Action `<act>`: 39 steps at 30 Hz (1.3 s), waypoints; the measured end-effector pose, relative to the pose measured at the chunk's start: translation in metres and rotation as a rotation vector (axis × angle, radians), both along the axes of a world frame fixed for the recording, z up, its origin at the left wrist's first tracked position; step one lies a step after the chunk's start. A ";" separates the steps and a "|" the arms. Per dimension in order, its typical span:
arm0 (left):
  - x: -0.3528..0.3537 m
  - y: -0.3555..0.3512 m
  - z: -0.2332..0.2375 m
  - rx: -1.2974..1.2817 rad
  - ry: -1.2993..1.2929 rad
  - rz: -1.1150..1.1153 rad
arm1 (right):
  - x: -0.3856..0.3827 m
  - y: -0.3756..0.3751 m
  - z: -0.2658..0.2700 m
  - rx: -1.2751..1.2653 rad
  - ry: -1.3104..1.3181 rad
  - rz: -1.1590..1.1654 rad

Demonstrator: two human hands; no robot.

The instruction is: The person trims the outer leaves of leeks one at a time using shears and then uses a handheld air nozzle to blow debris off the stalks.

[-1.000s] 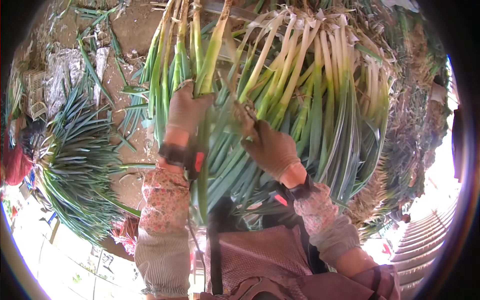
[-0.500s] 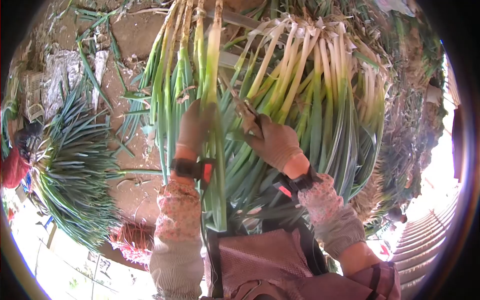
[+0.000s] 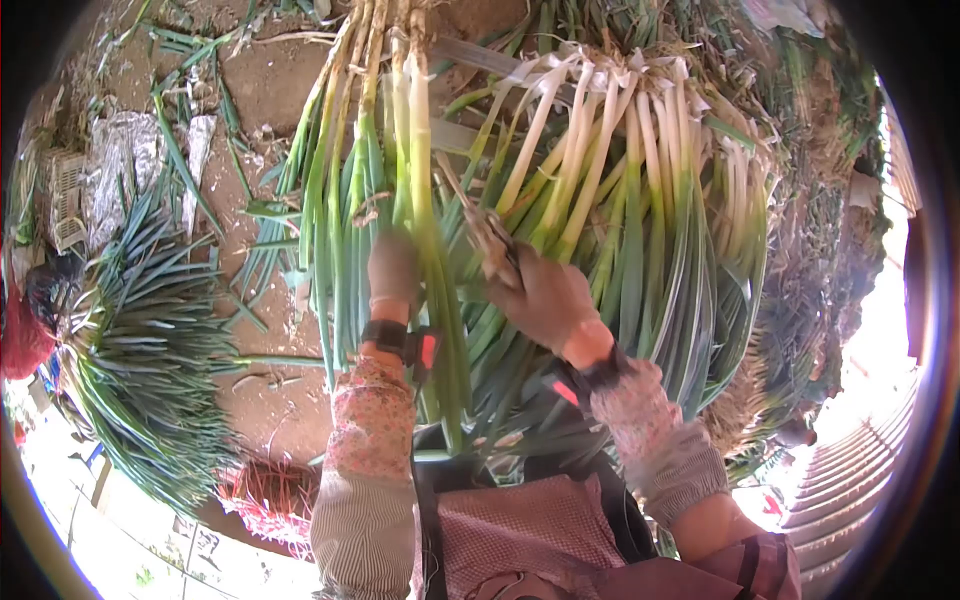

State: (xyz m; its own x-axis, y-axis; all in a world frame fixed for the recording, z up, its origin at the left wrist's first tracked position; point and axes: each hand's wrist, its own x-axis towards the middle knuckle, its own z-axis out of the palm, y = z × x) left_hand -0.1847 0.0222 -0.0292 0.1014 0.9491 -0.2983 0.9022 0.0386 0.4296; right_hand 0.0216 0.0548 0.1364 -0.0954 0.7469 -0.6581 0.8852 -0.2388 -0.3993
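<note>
My left hand (image 3: 393,268), gloved and slightly blurred, is closed beside a long green onion (image 3: 420,190) that hangs down past its right side. Its fingertips are hidden behind the hand, but the stalk appears held there. More onions (image 3: 330,190) with yellowed upper stems lie to the left of it. My right hand (image 3: 548,305), also gloved, is closed around a brownish, ragged strip (image 3: 488,238) that looks like a dried leaf and points up-left toward the stalk. Under and beyond the right hand spreads a large heap of green onions (image 3: 640,200), white ends at the top.
A big bundle of green onions (image 3: 150,340) lies on the left, near a red sleeve or cloth (image 3: 25,335) at the edge. Red string-like strands (image 3: 270,500) sit below it. Loose leaves litter the brown ground (image 3: 265,395). A pinkish cloth (image 3: 530,530) covers my lap.
The onion at my left hand has come down, and its pale top now shows. My left hand has dropped slightly, and the right has shifted a little down and right with the strip.
</note>
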 end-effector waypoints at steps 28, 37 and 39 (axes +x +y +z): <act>0.006 0.063 0.017 -0.215 -0.172 0.361 | -0.019 0.110 -0.069 0.069 -0.161 0.048; 0.007 -0.022 0.076 -0.306 -0.430 0.546 | -0.020 0.105 -0.059 0.052 -0.168 0.062; 0.005 -0.038 0.075 -0.331 -0.574 0.580 | -0.022 0.107 -0.063 0.062 -0.129 0.130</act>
